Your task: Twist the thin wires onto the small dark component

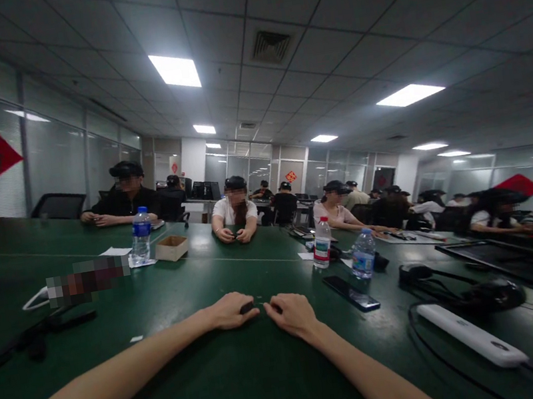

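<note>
"What's at the green tabletop (226, 394)?"
"Left hand (233, 310) pinching a small black object (247, 308); right hand (292, 313) just beside, curled, can't tell if gripping."
"The room?"
"Lit ceiling panels (175, 70), glass partitions (55, 142)."

Dim room, glaring white ceiling light panels (175, 71)
Your green table (245, 385) catches their sheen — darkest nearest you; your left hand (231, 310) and right hand (292, 313) look slightly soft, distant workers (283, 205) blur, and wide-angle distortion stretches the edges.
</note>
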### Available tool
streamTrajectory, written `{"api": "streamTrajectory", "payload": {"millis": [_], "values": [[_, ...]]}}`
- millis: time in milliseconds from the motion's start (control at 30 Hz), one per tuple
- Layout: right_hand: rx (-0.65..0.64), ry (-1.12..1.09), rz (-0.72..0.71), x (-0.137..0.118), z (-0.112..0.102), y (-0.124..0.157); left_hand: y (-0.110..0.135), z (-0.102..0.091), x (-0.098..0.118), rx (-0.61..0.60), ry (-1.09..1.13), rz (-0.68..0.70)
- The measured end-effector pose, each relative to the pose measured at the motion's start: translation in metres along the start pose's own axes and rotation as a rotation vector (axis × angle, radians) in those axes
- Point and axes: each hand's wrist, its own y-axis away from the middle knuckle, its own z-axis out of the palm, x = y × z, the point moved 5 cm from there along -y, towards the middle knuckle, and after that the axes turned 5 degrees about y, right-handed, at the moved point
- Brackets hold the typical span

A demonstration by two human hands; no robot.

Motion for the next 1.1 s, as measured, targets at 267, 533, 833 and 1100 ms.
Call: {"api": "streamTrajectory", "payload": {"millis": [267,533,833,1100], "values": [[-0.029,-0.006,-0.059,-0.004,0.0,-0.001,0.0,-0.002,0.004,0.0,-0.056,0.031],[0.022,0.028,-0.086,-0.006,-0.007,0.002,-0.001,0.001,0.004,-0.037,-0.079,0.035],[0.083,0.078,-0.112,-0.012,-0.004,0.002,0.001,0.002,0.001,-0.084,-0.041,0.031],[0.049,-0.013,-0.074,-0.008,0.002,0.0,0.0,0.003,-0.002,-0.101,-0.003,0.048]]}}
